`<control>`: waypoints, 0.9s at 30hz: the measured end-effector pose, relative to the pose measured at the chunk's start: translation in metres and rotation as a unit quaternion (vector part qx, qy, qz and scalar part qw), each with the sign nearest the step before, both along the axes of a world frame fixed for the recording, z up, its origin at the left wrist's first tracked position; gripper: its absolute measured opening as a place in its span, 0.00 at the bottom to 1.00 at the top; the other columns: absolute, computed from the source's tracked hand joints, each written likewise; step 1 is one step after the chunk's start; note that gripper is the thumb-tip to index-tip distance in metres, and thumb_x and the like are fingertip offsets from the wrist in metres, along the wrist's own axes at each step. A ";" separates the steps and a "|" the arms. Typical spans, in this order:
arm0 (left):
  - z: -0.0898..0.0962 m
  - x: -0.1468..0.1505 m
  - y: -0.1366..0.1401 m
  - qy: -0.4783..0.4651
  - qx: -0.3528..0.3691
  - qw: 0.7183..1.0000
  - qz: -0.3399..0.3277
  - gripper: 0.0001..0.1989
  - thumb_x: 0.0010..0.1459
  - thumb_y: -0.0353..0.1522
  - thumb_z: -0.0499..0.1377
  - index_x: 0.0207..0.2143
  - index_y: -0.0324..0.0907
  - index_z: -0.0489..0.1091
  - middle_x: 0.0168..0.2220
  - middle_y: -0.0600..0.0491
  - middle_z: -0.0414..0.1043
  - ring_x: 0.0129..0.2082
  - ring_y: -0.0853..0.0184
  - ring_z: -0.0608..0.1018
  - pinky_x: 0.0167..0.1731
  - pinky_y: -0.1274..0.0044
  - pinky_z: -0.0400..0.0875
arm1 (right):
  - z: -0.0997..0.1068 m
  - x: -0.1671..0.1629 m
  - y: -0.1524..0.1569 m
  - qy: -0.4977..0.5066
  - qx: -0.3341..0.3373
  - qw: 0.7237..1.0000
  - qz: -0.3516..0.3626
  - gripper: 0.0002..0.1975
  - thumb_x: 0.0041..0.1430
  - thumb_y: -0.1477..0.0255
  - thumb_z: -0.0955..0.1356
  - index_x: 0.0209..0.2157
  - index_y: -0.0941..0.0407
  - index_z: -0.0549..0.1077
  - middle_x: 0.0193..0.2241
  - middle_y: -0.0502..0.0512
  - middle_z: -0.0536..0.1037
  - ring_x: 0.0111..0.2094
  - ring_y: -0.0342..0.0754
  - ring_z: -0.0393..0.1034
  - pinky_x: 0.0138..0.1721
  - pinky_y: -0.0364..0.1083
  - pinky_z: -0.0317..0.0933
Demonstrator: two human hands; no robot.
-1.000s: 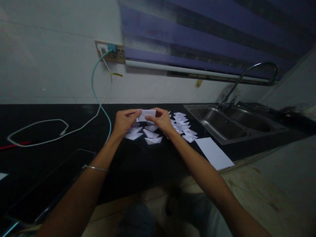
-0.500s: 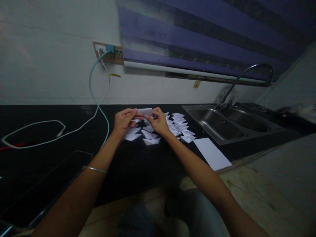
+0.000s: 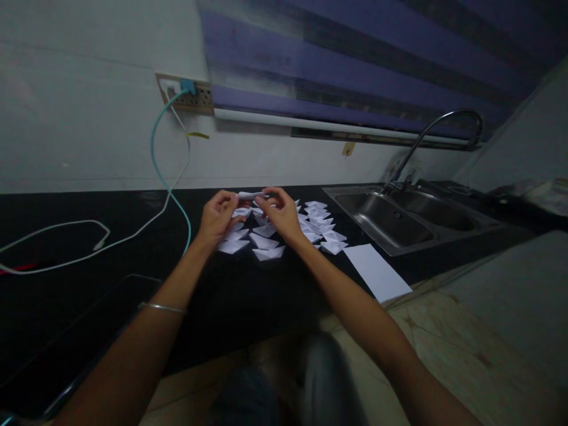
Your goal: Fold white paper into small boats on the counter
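Note:
A folded piece of white paper (image 3: 251, 195) is held up between both hands above the dark counter. My left hand (image 3: 216, 218) pinches its left end between thumb and fingers. At the right end, my right hand (image 3: 281, 215) grips it the same way, fingers curled. Beneath and around the hands lie several folded paper boats (image 3: 268, 254), set in rough rows; some are partly hidden by my hands. More paper boats (image 3: 320, 220) sit to the right of my right hand.
A stack of white paper (image 3: 377, 273) lies at the counter's front edge. Right of it is a steel double sink (image 3: 386, 228) with a tall faucet (image 3: 417, 142). On the left are charging cables (image 3: 142, 228), plugged into a wall socket (image 3: 195, 96), and a dark flat panel (image 3: 84, 331).
The paper between my hands has tipped from a broad face toward a thin edge. My right fingers have shifted along it. The whole view has moved slightly.

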State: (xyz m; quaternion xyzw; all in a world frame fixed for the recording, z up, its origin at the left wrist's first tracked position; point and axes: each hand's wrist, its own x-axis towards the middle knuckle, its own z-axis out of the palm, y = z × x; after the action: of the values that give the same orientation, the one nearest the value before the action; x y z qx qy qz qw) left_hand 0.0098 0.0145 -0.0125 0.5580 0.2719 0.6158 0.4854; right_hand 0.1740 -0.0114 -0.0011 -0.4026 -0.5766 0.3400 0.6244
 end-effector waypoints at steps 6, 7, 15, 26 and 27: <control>-0.002 -0.002 0.002 0.065 0.054 0.996 -0.007 0.15 0.58 0.43 0.64 0.34 0.43 0.66 0.31 0.52 0.74 0.26 0.71 0.77 0.19 0.83 0.71 | 0.006 0.007 -0.007 0.067 -0.097 0.981 0.155 0.22 0.47 0.57 0.76 0.42 0.51 0.74 0.41 0.54 0.78 0.38 0.48 0.74 0.34 0.46 0.72; -0.001 -0.003 0.001 0.066 0.056 0.996 -0.008 0.15 0.58 0.44 0.64 0.34 0.43 0.66 0.31 0.52 0.74 0.25 0.71 0.76 0.19 0.82 0.71 | 0.007 0.007 -0.007 0.081 -0.103 0.977 0.169 0.21 0.47 0.57 0.76 0.41 0.51 0.74 0.40 0.54 0.79 0.38 0.47 0.75 0.35 0.47 0.72; 0.002 -0.002 -0.003 0.095 0.095 0.990 0.029 0.15 0.58 0.41 0.63 0.30 0.43 0.62 0.24 0.56 0.72 0.16 0.75 0.69 0.16 0.83 0.64 | 0.000 0.003 -0.002 0.057 -0.049 0.990 0.116 0.24 0.46 0.58 0.77 0.43 0.52 0.74 0.40 0.53 0.79 0.40 0.48 0.75 0.41 0.50 0.73; 0.004 0.001 -0.003 0.032 0.078 0.993 0.083 0.14 0.59 0.40 0.63 0.38 0.45 0.61 0.23 0.59 0.68 0.18 0.75 0.70 0.17 0.84 0.63 | -0.014 -0.005 0.007 -0.045 0.062 0.994 0.079 0.17 0.50 0.58 0.75 0.37 0.54 0.76 0.36 0.52 0.79 0.40 0.48 0.74 0.47 0.52 0.70; 0.003 0.001 -0.002 0.025 0.071 0.994 0.082 0.16 0.58 0.42 0.64 0.40 0.46 0.61 0.24 0.59 0.68 0.18 0.74 0.70 0.17 0.84 0.63 | -0.012 -0.006 0.005 -0.056 0.069 0.993 0.074 0.16 0.52 0.57 0.74 0.36 0.54 0.77 0.37 0.53 0.79 0.42 0.49 0.74 0.46 0.51 0.71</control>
State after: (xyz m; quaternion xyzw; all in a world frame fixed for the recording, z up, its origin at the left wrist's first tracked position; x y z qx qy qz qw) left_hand 0.0109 0.0124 -0.0094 0.5819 0.2842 0.6573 0.3855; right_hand 0.1678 -0.0069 -0.0133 -0.3334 -0.6607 0.3215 0.5907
